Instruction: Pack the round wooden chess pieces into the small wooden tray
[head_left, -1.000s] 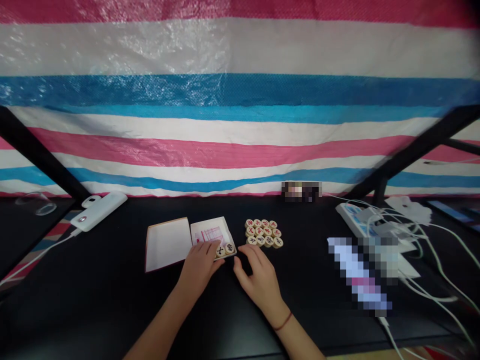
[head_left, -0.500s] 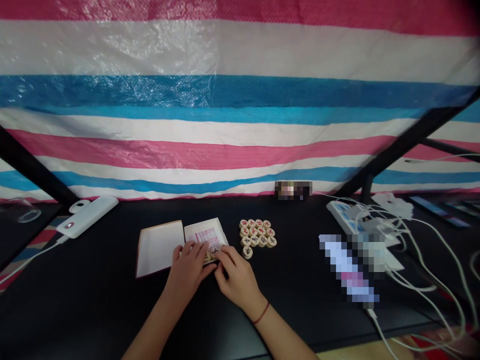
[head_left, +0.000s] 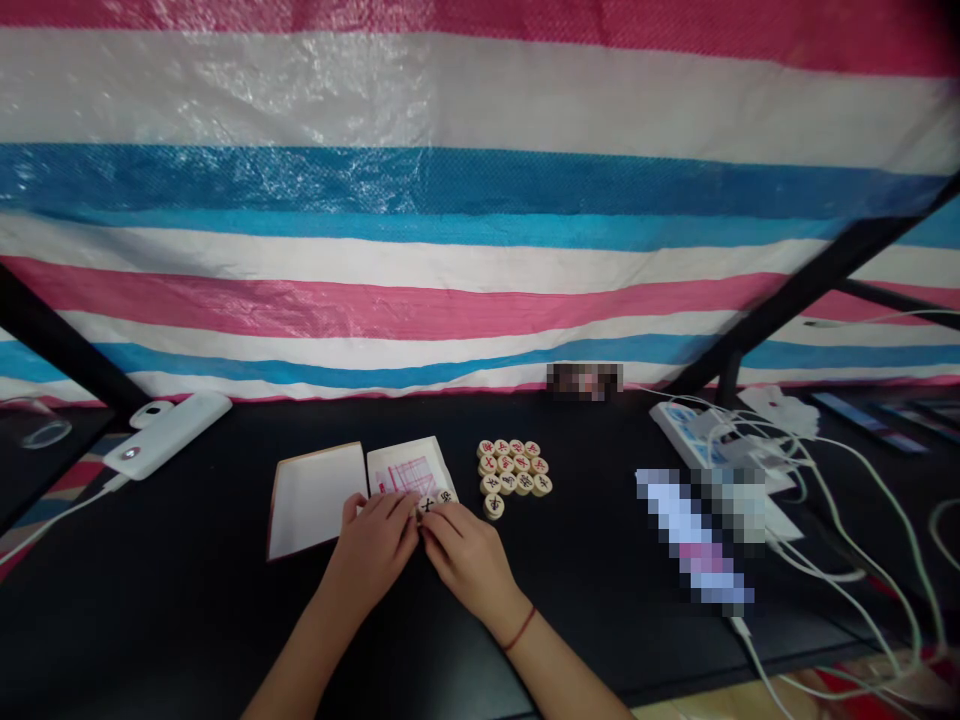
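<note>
A small open box (head_left: pixel 411 462) with a pink grid sheet inside lies on the black table (head_left: pixel 225 600), its white lid (head_left: pixel 315 496) flat beside it on the left. A few round wooden chess pieces (head_left: pixel 435 502) sit at the box's near edge. My left hand (head_left: pixel 373 545) rests at that edge with its fingers curled against the pieces. My right hand (head_left: pixel 465 552) meets it from the right, fingertips pinched at the same pieces. What either hand holds is hidden. A cluster of several more pieces (head_left: pixel 512 468) lies just right of the box.
A white power bank (head_left: pixel 166 432) with a cable lies at the left. A clear glass (head_left: pixel 30 425) sits at the far left edge. A power strip (head_left: pixel 712 440) with tangled white cables fills the right. A striped tarp (head_left: pixel 480 200) hangs behind the table.
My right hand moved left from the loose cluster to the box's near edge, meeting my left hand. One piece now lies apart below the cluster.
</note>
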